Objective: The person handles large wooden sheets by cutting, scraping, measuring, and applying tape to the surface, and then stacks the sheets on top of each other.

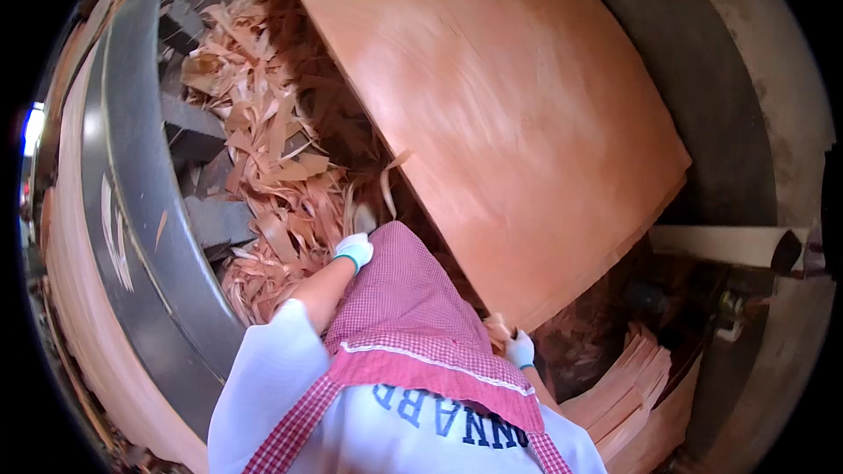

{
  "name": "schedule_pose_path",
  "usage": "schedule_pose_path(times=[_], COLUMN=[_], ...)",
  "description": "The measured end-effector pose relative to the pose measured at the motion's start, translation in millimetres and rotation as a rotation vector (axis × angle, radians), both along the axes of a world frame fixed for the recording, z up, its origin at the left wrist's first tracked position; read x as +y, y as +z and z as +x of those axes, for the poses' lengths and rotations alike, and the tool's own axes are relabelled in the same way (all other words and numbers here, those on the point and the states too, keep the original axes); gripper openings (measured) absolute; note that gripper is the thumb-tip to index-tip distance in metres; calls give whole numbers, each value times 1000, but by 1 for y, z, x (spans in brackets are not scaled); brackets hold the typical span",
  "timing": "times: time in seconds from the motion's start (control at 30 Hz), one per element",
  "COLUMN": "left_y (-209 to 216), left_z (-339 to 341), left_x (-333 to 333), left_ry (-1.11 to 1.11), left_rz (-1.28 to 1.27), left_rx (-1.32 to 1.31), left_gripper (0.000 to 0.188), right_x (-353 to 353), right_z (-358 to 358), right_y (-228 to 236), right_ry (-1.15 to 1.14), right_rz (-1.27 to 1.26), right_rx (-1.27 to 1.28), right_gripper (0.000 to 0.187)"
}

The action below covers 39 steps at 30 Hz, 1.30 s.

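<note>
My left hand, in a white glove with a teal cuff, is beside a heap of thin wood veneer scraps. Pale strips lie just past its fingers, which are too small and blurred to read. My right hand, gloved the same way, is at the near corner of a large stack of veneer sheets. Its fingers look closed on a curled veneer scrap at that corner. One loose veneer strip sticks up by the stack's left edge.
A grey metal table curves along the left, with thin splinters on it. Grey blocks stand between it and the scraps. Layered veneer offcuts lie at the lower right, near a pale bar. A concrete wall bounds the right.
</note>
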<state>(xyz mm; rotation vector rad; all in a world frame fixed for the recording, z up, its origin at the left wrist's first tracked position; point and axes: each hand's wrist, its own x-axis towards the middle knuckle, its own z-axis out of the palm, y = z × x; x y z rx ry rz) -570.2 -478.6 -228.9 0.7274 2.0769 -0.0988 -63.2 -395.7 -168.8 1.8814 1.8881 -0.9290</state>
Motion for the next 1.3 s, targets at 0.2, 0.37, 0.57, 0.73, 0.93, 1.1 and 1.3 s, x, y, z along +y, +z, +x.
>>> schedule_pose_path(times=[0.2,0.37,0.57,0.73,0.93,1.1,1.3], left_y=[54,125,214,251,204,179,182], left_z=[30,78,126,213,352,392,388], left_x=[-96,-119,-236,-383,-506,-533,-535], left_ry=[214,310,630,831,974,834,844], left_rz=[228,643,942,781,284,316,387], left_rx=[47,22,330,858,996,974,1054], left_gripper=[43,41,33,34,75,64,58], right_x=[39,-31,-97,-138,-219,-269,-299], right_z=[-172,-262,-285,-265,-192,-139,-72], right_y=[50,47,56,136,265,303,389], right_ry=[272,495,736,680,517,583,706], right_rz=[60,-254,-319,-562,-999,-994,-1045], right_rx=[347,791,810,1151,908,1053,1175], right_gripper=[43,41,42,38,35,36,39])
